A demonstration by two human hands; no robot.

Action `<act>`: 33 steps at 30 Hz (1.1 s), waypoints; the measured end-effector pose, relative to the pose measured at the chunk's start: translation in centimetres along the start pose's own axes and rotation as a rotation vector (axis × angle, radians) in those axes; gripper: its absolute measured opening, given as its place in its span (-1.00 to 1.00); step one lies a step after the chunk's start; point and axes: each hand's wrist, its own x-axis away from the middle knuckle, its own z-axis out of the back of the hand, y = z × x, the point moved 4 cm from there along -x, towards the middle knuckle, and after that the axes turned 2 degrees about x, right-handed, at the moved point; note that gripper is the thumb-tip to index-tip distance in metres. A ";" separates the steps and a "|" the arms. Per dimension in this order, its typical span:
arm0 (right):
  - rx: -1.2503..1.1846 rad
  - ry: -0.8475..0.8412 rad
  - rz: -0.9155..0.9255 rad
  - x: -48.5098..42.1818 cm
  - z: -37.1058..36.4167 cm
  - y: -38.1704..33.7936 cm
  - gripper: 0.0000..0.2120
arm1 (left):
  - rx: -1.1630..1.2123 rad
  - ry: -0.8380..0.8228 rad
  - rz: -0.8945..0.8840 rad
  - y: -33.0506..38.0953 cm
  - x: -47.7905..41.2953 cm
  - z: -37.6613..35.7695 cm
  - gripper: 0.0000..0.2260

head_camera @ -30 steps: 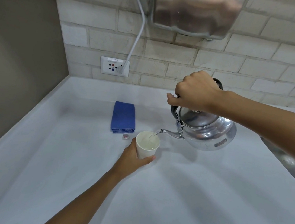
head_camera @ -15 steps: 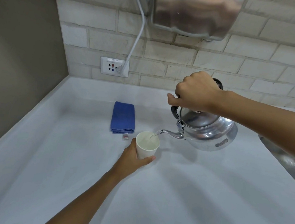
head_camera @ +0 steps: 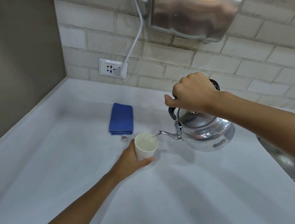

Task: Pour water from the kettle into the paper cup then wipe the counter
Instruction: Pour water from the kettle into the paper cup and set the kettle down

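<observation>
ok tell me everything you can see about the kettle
The kettle is shiny, dented metal with a domed lid, a thin curved spout and a black arched handle. The right hand grips that handle, holding it off the counter, tilted spout-down to the left. A thin stream runs from the spout into the paper cup.

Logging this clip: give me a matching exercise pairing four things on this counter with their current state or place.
Things:
1. shiny metal kettle
2. white paper cup
3. folded blue cloth
4. white power cord

States:
A. lying untouched near the back wall
B. plugged into the wall socket
C. tilted, spout over the cup rim
D. upright on the counter, held by the left hand

Pairs: 1-C, 2-D, 3-A, 4-B
</observation>
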 end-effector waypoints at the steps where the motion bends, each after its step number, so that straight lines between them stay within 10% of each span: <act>1: -0.002 0.000 0.000 0.0 0.0 0.0 -0.43 | -0.004 0.001 0.002 0.0 0.0 0.0 -0.34; 21: -0.038 0.018 -0.019 0.7 -1.3 -0.4 -0.44 | -0.017 -0.007 0.032 -0.1 -0.1 -0.1 -0.33; 33: -0.223 0.072 -0.336 2.5 -6.6 4.0 -0.46 | -0.034 -0.012 0.072 -0.3 0.0 -0.2 -0.22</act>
